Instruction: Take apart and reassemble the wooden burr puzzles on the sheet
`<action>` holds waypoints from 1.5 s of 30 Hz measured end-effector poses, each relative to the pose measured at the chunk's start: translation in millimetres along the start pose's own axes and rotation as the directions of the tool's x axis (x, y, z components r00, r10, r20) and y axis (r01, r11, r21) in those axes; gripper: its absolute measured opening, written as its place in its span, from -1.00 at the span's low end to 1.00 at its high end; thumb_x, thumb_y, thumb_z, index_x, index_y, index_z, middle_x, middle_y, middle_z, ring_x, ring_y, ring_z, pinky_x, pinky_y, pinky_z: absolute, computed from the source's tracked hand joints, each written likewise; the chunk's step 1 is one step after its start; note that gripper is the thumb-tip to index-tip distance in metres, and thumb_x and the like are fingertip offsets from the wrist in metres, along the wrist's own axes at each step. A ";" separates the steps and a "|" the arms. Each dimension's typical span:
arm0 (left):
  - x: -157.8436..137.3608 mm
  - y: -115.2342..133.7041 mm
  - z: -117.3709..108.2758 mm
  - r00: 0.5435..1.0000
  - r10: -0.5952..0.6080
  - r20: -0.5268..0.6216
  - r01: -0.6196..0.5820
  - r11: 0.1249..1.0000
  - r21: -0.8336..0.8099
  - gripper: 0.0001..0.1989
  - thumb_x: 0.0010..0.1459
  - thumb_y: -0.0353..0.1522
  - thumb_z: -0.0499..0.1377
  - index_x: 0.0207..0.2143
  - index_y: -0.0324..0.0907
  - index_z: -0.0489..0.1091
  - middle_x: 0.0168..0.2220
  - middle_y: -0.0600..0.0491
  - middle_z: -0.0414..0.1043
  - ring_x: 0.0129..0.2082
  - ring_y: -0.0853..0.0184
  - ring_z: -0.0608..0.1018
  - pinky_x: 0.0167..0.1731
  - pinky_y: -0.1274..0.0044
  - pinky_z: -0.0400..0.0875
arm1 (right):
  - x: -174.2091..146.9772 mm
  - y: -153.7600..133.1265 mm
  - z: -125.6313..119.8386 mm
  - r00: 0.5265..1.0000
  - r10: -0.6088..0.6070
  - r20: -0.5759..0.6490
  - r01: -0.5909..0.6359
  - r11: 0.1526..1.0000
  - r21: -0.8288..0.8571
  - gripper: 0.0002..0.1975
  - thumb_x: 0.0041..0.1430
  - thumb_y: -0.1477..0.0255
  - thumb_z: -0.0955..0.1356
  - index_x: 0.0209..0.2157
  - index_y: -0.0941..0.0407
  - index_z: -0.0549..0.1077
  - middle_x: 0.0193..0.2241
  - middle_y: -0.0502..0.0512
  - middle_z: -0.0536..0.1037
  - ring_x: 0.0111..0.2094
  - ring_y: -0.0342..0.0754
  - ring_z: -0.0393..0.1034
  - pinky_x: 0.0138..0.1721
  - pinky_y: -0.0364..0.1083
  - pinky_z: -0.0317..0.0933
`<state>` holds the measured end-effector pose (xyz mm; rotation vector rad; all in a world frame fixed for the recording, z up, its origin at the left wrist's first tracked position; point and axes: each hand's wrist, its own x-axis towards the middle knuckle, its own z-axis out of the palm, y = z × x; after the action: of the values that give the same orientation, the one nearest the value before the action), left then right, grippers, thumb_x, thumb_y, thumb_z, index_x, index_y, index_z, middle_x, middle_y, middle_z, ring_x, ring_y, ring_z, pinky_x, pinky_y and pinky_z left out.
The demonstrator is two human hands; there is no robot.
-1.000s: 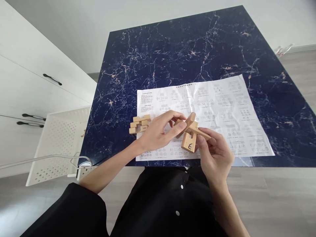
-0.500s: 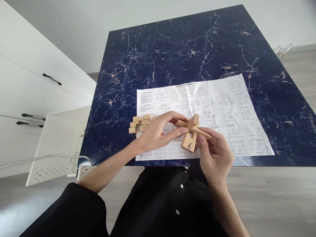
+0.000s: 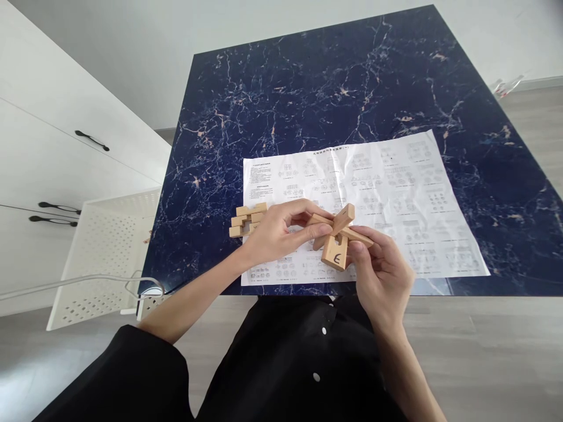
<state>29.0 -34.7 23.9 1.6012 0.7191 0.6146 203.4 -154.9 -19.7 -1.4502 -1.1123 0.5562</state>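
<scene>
Between my hands, above the printed sheet [image 3: 404, 205], is a wooden interlocking puzzle [image 3: 334, 252] of several crossed notched sticks. One stick pointing toward me bears a black mark like a 3. My left hand [image 3: 281, 228] pinches the puzzle from the left, its thumb on top near the crossing. My right hand [image 3: 382, 269] grips the stick that juts out to the right, thumb below and fingers behind. Fingers cover parts of the joint. Several loose notched wooden pieces [image 3: 237, 222] lie left of my left hand, at the sheet's left edge, partly hidden by that hand.
The dark blue marbled table [image 3: 281, 105] extends beyond the sheet, its front edge close to my body. At the left stand a white perforated bin [image 3: 97, 264] and a white cabinet [image 3: 39, 158] with black handles. A pale cable [image 3: 88, 278] runs to the table's left corner.
The puzzle has turned slightly in my hands; its upper stick now tilts more to the right and the mark on the left stick no longer shows. Both hands keep their grip.
</scene>
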 end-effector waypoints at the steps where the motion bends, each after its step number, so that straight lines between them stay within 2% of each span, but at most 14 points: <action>1: 0.3 0.5 -0.2 1.000 -0.001 -0.004 0.001 1.000 -0.005 -0.75 0.35 -0.17 0.37 -0.09 -0.15 0.63 -0.15 -0.05 0.67 -0.17 0.28 0.68 -0.09 0.43 0.61 | -0.3 0.1 0.2 1.000 0.000 -0.006 0.000 1.000 0.002 -0.86 0.46 0.36 0.44 -0.02 0.03 0.62 -0.24 0.04 0.76 -0.51 -0.11 0.62 -0.54 -0.16 0.50; 5: 1.1 2.3 -0.3 1.000 0.000 -0.006 -0.001 1.000 -0.023 -0.79 0.36 -0.22 0.36 -0.07 -0.14 0.65 -0.13 -0.03 0.66 -0.16 0.30 0.68 -0.08 0.45 0.62 | -3.7 2.4 1.5 0.999 -0.003 -0.033 0.003 1.000 0.008 -0.86 0.44 0.36 0.45 -0.01 0.04 0.58 -0.21 0.05 0.76 -0.50 -0.10 0.63 -0.54 -0.14 0.49; 9: 0.7 2.8 -1.4 1.000 -0.026 0.002 0.026 0.999 -0.037 -0.78 0.38 -0.22 0.34 -0.05 -0.14 0.65 -0.14 -0.02 0.67 -0.18 0.32 0.67 -0.15 0.49 0.60 | -6.5 3.8 2.9 0.999 -0.024 -0.032 0.021 0.998 -0.063 -0.88 0.42 0.34 0.48 -0.12 0.07 0.52 -0.42 -0.02 0.72 -0.47 -0.05 0.66 -0.47 -0.15 0.44; 14: 0.5 1.3 -4.1 0.999 -0.048 0.022 0.050 0.997 -0.063 -0.75 0.36 -0.19 0.36 -0.04 -0.14 0.66 -0.14 -0.02 0.67 -0.22 0.34 0.65 -0.21 0.52 0.56 | -5.6 -0.5 2.5 0.998 -0.065 0.001 0.064 0.989 -0.132 -0.80 0.46 0.33 0.43 -0.28 0.06 0.41 -0.62 -0.15 0.53 -0.66 -0.17 0.41 -0.61 -0.21 0.22; 16: 0.4 -0.2 -4.2 0.999 -0.045 0.030 0.048 0.995 -0.084 -0.75 0.35 -0.19 0.37 -0.04 -0.13 0.67 -0.14 -0.01 0.67 -0.20 0.34 0.66 -0.18 0.53 0.56 | -4.2 -2.9 1.5 0.998 -0.059 0.030 0.063 0.990 -0.127 -0.79 0.48 0.35 0.41 -0.29 0.05 0.39 -0.62 -0.15 0.53 -0.68 -0.19 0.36 -0.63 -0.22 0.19; 21: -0.7 -4.5 -0.7 0.997 -0.060 0.054 0.067 0.986 -0.155 -0.73 0.31 -0.17 0.40 -0.06 -0.14 0.64 -0.12 -0.02 0.68 -0.16 0.29 0.69 -0.15 0.48 0.60 | -2.0 -5.4 0.1 0.996 -0.039 0.080 0.044 0.997 -0.063 -0.78 0.48 0.39 0.40 -0.30 0.05 0.35 -0.59 -0.15 0.58 -0.68 -0.19 0.41 -0.63 -0.24 0.22; 27: -0.2 -2.5 -1.3 0.994 -0.080 0.073 0.091 0.982 -0.165 -0.68 0.28 -0.16 0.43 -0.03 -0.16 0.60 -0.06 -0.05 0.67 -0.10 0.23 0.70 -0.06 0.40 0.62 | -6.4 0.3 2.5 0.998 -0.050 0.048 0.051 0.998 -0.028 -0.86 0.47 0.43 0.42 -0.24 0.05 0.42 -0.54 -0.13 0.62 -0.62 -0.17 0.47 -0.56 -0.21 0.31; 30: -0.2 -1.5 -2.9 0.993 -0.097 0.072 0.108 0.979 -0.174 -0.65 0.36 -0.11 0.35 0.01 -0.18 0.56 -0.06 -0.07 0.64 -0.07 0.22 0.70 -0.02 0.36 0.59 | -8.8 4.4 3.6 0.998 -0.062 0.026 0.063 0.998 -0.006 -0.91 0.45 0.46 0.44 -0.21 0.06 0.47 -0.52 -0.12 0.62 -0.57 -0.15 0.51 -0.52 -0.19 0.35; 32: -0.5 -2.6 -3.3 0.989 -0.114 0.093 0.129 0.976 -0.177 -0.61 0.41 -0.06 0.28 0.05 -0.17 0.53 -0.02 -0.10 0.62 -0.04 0.18 0.69 0.00 0.32 0.58 | -9.7 6.5 4.0 0.997 -0.078 0.015 0.079 0.997 -0.003 -0.92 0.44 0.47 0.45 -0.19 0.06 0.48 -0.51 -0.11 0.62 -0.56 -0.15 0.52 -0.51 -0.18 0.36; 34: -1.0 -4.7 -3.3 0.986 -0.109 0.130 0.132 0.974 -0.185 -0.54 0.37 -0.02 0.31 0.09 -0.15 0.49 0.08 -0.15 0.58 0.07 0.11 0.66 0.08 0.26 0.56 | -10.2 7.8 4.2 0.995 -0.095 0.008 0.095 0.995 0.007 -0.93 0.44 0.47 0.45 -0.18 0.06 0.49 -0.49 -0.10 0.63 -0.57 -0.15 0.52 -0.52 -0.17 0.36; 36: -1.7 -6.8 -2.8 0.981 -0.079 0.179 0.112 0.977 -0.180 -0.42 0.23 -0.02 0.43 0.16 -0.10 0.45 0.21 -0.17 0.51 0.21 0.02 0.60 0.21 0.17 0.49 | -10.6 8.2 4.3 0.995 -0.104 -0.004 0.104 0.994 0.019 -0.93 0.44 0.45 0.45 -0.18 0.06 0.49 -0.48 -0.08 0.65 -0.58 -0.13 0.52 -0.52 -0.15 0.37; 38: -2.5 -7.4 -2.0 0.972 -0.045 0.232 0.081 0.986 -0.149 -0.22 0.06 -0.08 0.55 0.27 -0.02 0.38 0.30 -0.17 0.43 0.31 -0.04 0.52 0.31 0.08 0.38 | -10.7 7.6 4.2 0.995 -0.097 -0.024 0.098 0.995 0.018 -0.91 0.44 0.42 0.46 -0.19 0.06 0.48 -0.50 -0.09 0.64 -0.58 -0.11 0.53 -0.52 -0.13 0.39; 41: -3.2 -5.1 -0.3 0.961 0.015 0.277 0.008 0.996 -0.084 0.04 -0.09 -0.15 0.63 0.39 0.10 0.26 0.39 -0.13 0.35 0.38 -0.11 0.44 0.38 0.01 0.28 | -10.1 5.7 3.5 0.996 -0.072 -0.043 0.074 0.997 0.036 -0.86 0.45 0.38 0.46 -0.20 0.06 0.45 -0.51 -0.08 0.64 -0.61 -0.12 0.50 -0.55 -0.14 0.37; 45: -3.3 -2.8 1.4 0.960 0.106 0.258 -0.094 0.994 -0.055 0.09 -0.09 -0.14 0.63 0.44 0.15 0.23 0.49 -0.10 0.22 0.48 -0.14 0.31 0.44 0.00 0.19 | -9.3 4.4 1.9 0.997 -0.062 -0.035 0.065 0.993 0.098 -0.87 0.45 0.39 0.46 -0.20 0.07 0.45 -0.51 -0.08 0.63 -0.61 -0.13 0.49 -0.56 -0.16 0.35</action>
<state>27.6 -37.7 20.9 1.6483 0.4296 0.4766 199.2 -161.4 -26.6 -1.3291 -1.0872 0.5347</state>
